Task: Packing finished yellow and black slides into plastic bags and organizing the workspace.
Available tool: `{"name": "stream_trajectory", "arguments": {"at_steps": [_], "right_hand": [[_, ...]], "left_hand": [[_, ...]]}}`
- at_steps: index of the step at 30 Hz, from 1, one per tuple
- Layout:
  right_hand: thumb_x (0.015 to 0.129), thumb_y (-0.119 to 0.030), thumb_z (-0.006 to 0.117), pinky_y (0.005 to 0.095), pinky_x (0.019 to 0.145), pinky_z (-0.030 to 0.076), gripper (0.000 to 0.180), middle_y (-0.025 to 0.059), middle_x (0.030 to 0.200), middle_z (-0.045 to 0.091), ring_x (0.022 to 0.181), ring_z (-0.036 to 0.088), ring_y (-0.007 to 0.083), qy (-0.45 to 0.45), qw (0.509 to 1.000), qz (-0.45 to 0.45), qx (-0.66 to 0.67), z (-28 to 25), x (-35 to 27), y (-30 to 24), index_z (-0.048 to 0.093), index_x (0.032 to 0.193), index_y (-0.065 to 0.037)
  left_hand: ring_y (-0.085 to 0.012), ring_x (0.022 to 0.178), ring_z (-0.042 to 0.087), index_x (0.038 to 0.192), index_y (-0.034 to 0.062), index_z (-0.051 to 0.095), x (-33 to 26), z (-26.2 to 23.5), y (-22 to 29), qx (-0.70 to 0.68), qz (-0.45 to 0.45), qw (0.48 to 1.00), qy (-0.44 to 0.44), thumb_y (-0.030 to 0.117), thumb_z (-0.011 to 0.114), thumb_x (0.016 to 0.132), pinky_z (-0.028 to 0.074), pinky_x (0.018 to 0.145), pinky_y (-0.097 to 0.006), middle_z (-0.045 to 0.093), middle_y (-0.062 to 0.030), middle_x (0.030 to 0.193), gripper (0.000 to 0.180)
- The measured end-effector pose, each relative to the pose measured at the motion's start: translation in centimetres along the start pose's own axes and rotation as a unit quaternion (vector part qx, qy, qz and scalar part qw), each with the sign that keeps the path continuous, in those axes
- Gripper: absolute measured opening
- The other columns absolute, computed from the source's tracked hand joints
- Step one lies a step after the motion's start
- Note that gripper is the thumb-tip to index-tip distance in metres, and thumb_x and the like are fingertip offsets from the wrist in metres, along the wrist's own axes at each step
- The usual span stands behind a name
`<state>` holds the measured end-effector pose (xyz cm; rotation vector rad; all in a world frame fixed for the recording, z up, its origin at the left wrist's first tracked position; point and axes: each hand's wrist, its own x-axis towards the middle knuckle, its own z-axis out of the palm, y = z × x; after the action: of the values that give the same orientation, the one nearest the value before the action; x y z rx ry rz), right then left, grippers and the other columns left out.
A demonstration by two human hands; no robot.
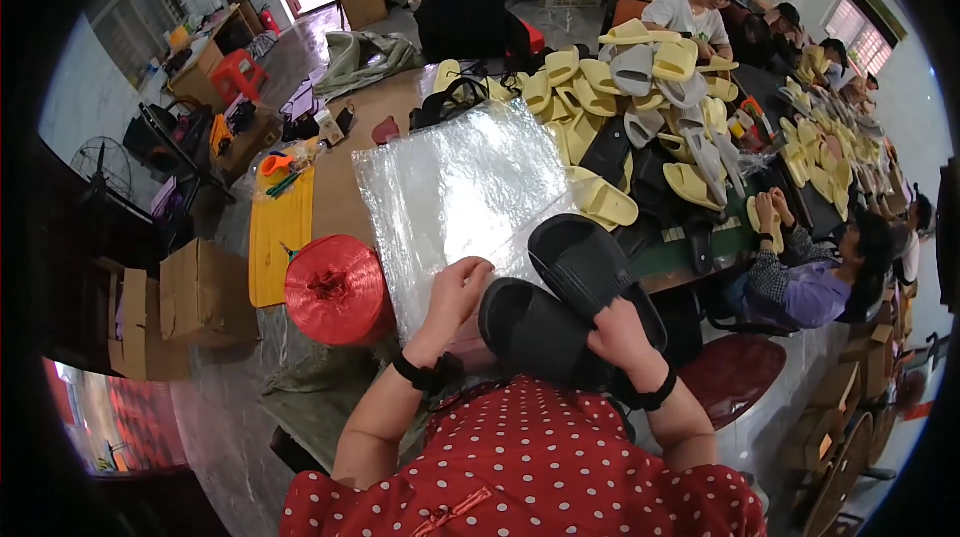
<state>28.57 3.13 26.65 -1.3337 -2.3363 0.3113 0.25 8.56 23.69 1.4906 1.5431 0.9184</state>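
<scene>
A pair of black slide slippers (578,262) is in my right hand (622,335), whose fingers close round them in front of my body. One slipper overlaps the other. My left hand (458,295) is pinched at the near edge of a clear, shiny plastic bag (450,172), just left of the slippers. The bag lies flat over the table, stacked or layered with other sheets. How much plastic the left fingers grip is partly hidden.
Beside my left arm stands a big roll of red plastic twine (335,289), near a yellow board (280,237). Yellow, grey and black slippers (600,87) pile up at the far right. A person in purple (800,287) works at the right. Cardboard boxes (208,289) stand left.
</scene>
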Motion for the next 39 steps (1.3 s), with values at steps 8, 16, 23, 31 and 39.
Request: {"name": "stream_trajectory", "arguments": {"at_steps": [8,16,23,31,39], "right_hand": [[0.071,-0.013,0.063,0.0485,0.075,0.049,0.014,0.0224,0.080,0.058,0.081,0.058,0.0408,-0.025,0.997,0.060,-0.032,1.6,1.2,0.5,0.059,0.073,0.001],[0.069,-0.009,0.063,0.0502,0.076,0.049,0.016,0.0253,0.083,0.058,0.083,0.058,0.0427,-0.036,0.997,0.067,0.005,1.7,2.6,-1.7,0.057,0.074,0.005],[0.069,-0.009,0.061,0.0515,0.074,0.047,0.015,0.0264,0.079,0.056,0.082,0.056,0.0447,-0.012,0.996,0.085,0.037,1.8,3.7,-1.6,0.055,0.072,0.005],[0.068,-0.005,0.060,0.0533,0.075,0.045,0.017,0.0277,0.084,0.055,0.083,0.055,0.0466,0.103,0.985,0.115,0.083,3.7,4.6,-0.6,0.054,0.080,0.005],[0.075,-0.007,0.059,0.0500,0.074,0.046,0.013,0.0235,0.080,0.055,0.080,0.055,0.0435,0.100,0.981,0.148,0.071,7.9,9.5,0.3,0.056,0.082,0.004]], "left_hand": [[-0.0268,0.100,0.066,0.111,0.0036,0.068,-1.3,-1.4,2.4,-0.018,0.059,0.997,-0.036,0.015,0.053,0.094,0.049,0.087,-0.034,0.070,-0.0135,0.106,0.025],[-0.0374,0.132,0.043,0.118,0.0134,0.066,-2.3,-0.5,3.4,0.132,0.259,0.955,-0.051,0.012,0.055,0.093,0.028,0.112,-0.055,0.052,-0.0121,0.140,0.028],[-0.0370,0.129,0.047,0.117,0.0056,0.064,-2.2,-1.3,2.9,0.142,0.256,0.956,0.017,0.008,0.057,0.089,0.034,0.109,-0.051,0.057,-0.0122,0.134,0.029],[-0.0350,0.134,0.042,0.117,0.0030,0.063,-2.9,-1.9,5.0,0.177,0.360,0.916,-0.015,0.005,0.059,0.086,0.034,0.110,-0.051,0.055,-0.0121,0.137,0.032],[-0.0354,0.133,0.045,0.123,0.0058,0.061,-3.7,-0.2,6.1,0.058,0.395,0.910,-0.109,0.003,0.060,0.085,0.034,0.110,-0.051,0.055,-0.0108,0.137,0.038]]}}
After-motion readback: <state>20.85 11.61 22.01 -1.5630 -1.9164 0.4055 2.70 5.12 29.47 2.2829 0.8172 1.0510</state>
